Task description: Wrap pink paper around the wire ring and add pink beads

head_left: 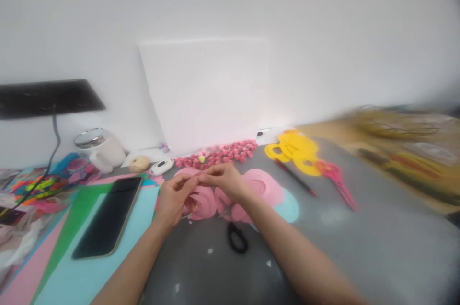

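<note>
My left hand point(175, 198) and my right hand point(225, 181) meet at the fingertips over pink paper spirals and circles point(203, 203). Both have their fingers pinched together, and what lies between the tips is too small and blurred to make out. More pink paper circles point(261, 185) lie right of my right hand, overlapping light blue ones point(288, 207). Just below the hands, a black scissor handle point(237, 238) shows on the grey table. Behind them sits a row of small rolled pink paper flowers point(230, 152).
A phone point(108, 216) rests on coloured sheets point(64, 240) at left, near a white mug point(104, 152). Yellow paper rings point(296, 147), a pencil point(296, 178) and pink scissors point(338, 180) lie at right. A white board point(212, 94) leans against the wall behind.
</note>
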`<state>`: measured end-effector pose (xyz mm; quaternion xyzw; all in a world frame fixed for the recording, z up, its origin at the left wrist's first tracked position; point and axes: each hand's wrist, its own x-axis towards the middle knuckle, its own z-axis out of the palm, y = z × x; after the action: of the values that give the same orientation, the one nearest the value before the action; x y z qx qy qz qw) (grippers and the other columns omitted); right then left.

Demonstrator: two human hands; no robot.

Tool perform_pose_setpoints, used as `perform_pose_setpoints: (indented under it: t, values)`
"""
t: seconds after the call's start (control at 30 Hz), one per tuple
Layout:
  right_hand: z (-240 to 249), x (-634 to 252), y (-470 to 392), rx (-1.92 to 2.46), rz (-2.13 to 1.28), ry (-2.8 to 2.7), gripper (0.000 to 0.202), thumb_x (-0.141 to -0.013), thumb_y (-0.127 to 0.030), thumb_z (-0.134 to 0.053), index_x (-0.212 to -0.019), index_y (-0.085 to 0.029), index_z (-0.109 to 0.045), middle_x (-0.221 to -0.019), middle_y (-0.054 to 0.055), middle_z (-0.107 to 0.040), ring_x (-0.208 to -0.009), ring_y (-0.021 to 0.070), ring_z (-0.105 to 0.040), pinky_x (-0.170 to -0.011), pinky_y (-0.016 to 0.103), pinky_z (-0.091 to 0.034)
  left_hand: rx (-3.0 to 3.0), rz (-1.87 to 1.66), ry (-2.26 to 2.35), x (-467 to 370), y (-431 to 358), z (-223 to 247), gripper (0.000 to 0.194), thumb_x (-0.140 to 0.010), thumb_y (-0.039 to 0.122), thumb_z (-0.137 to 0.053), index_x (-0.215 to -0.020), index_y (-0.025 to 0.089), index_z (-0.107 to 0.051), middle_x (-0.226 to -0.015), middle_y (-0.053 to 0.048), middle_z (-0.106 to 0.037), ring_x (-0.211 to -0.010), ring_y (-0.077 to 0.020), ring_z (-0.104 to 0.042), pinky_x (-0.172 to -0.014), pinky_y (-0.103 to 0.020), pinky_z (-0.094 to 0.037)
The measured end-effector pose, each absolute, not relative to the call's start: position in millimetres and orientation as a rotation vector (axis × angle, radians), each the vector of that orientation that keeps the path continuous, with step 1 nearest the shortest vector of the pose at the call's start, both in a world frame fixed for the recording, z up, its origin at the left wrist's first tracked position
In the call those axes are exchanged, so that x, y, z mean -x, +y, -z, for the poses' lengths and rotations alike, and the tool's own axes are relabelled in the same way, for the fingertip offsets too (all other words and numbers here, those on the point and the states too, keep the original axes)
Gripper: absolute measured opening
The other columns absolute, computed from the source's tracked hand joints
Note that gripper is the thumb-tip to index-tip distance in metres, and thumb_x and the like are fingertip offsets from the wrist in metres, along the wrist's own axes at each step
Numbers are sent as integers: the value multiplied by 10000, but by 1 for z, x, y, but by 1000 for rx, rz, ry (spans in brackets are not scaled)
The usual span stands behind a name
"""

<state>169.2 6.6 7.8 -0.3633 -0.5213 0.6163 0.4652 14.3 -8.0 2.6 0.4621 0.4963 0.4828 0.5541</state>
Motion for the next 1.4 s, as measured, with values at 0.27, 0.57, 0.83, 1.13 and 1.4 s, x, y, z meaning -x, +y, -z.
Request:
perform_pose_setpoints:
  t: [0.27,0.57,0.83,1.13,1.4]
  values:
    - [-3,-173,11,778,-1571,-1317,385,-641,-454,-701,-865,-142,-728,-794,59,-714,-821,211,-658,-866,400,-492,-1060,-1157,1140,-15,-8,-4,292,-632,383,-729,-737,134,-620,-509,45,-577,-284,-93,-502,-268,-197,-414]
    - [-5,-176,9,676,-1609,-1362,417,-647,-471,-697,-926,-161,-718,-894,69,-712,-871,217,-651,-904,416,-471,-1048,-1166,1118,-12,-7,-1,293,-636,379,-727,-754,132,-622,-549,24,-616,-276,-92,-500,-279,-212,-431]
    - [-6,-173,8,705,-1581,-1328,365,-640,-420,-715,-896,-160,-726,-852,57,-719,-861,218,-652,-892,402,-479,-1053,-1170,1118,-14,-8,-1,281,-629,367,-731,-728,130,-618,-515,40,-580,-266,-93,-500,-276,-202,-426]
    - [-6,-171,8,768,-1558,-1311,308,-670,-386,-694,-853,-141,-732,-812,66,-717,-804,197,-662,-865,383,-493,-1057,-1157,1134,-14,-9,-3,293,-623,376,-731,-734,124,-628,-522,29,-587,-267,-85,-490,-296,-209,-441]
    - [-4,-170,9,779,-1558,-1273,282,-642,-372,-715,-806,-144,-736,-818,65,-714,-792,199,-657,-839,378,-498,-1069,-1165,1132,-15,-8,-2,295,-630,379,-728,-738,120,-634,-556,16,-588,-334,-105,-521,-285,-211,-433]
